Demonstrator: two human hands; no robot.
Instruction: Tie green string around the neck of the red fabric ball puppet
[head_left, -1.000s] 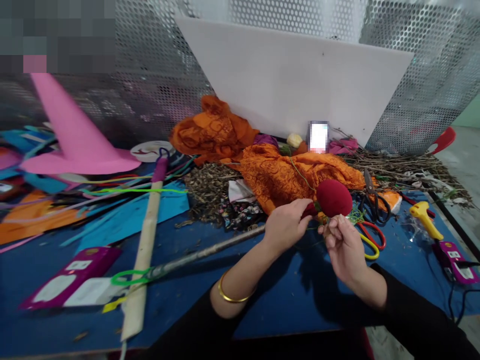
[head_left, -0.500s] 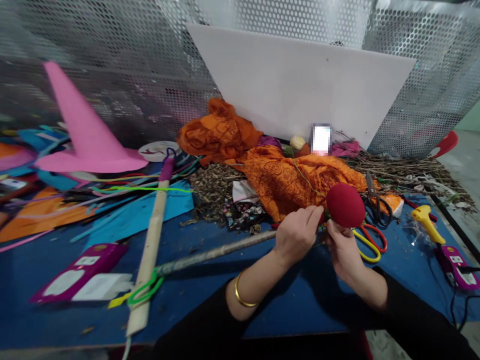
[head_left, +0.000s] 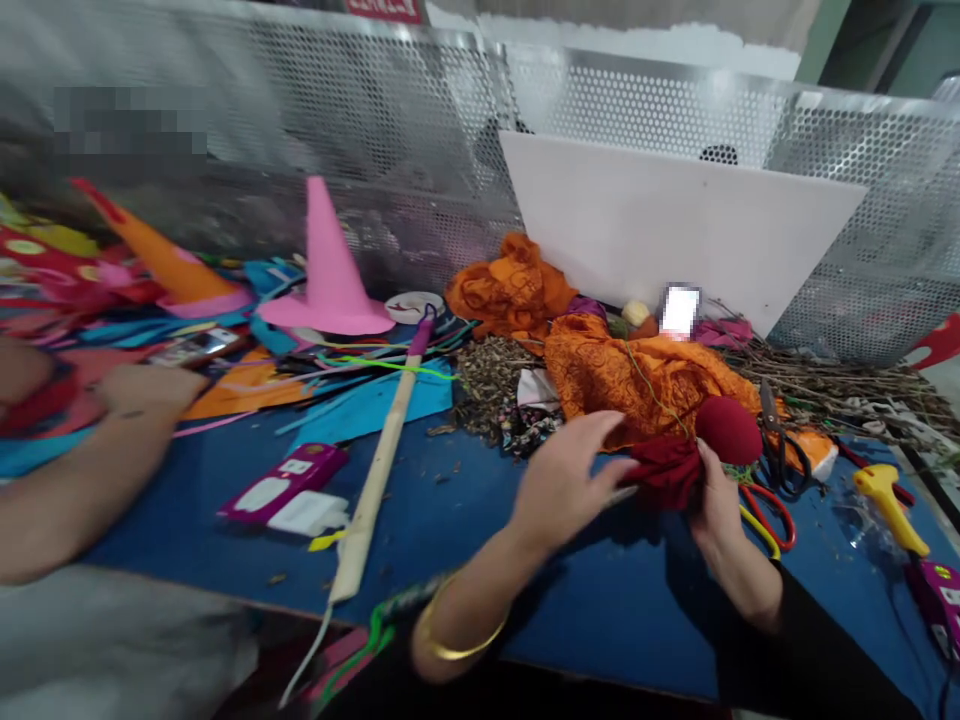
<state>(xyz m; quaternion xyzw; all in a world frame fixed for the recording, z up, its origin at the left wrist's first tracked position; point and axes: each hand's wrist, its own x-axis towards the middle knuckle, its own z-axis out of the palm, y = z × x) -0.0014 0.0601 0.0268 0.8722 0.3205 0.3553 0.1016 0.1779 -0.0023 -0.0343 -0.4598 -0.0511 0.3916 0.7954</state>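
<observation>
Maroon cloth [head_left: 664, 475] stretches crosswise, red ball [head_left: 729, 430] end rightward | right hand [head_left: 721, 515] grips cloth; left hand [head_left: 564, 480] spreads open | orange fabric [head_left: 600, 375] crowds behind

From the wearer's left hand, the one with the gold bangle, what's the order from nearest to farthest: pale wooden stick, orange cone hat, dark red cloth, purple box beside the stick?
Nearest the left hand first:
1. Dark red cloth, at its fingertips, right
2. Wooden stick, left
3. Purple box, beyond the stick
4. Orange cone hat, far left, at the back
</observation>
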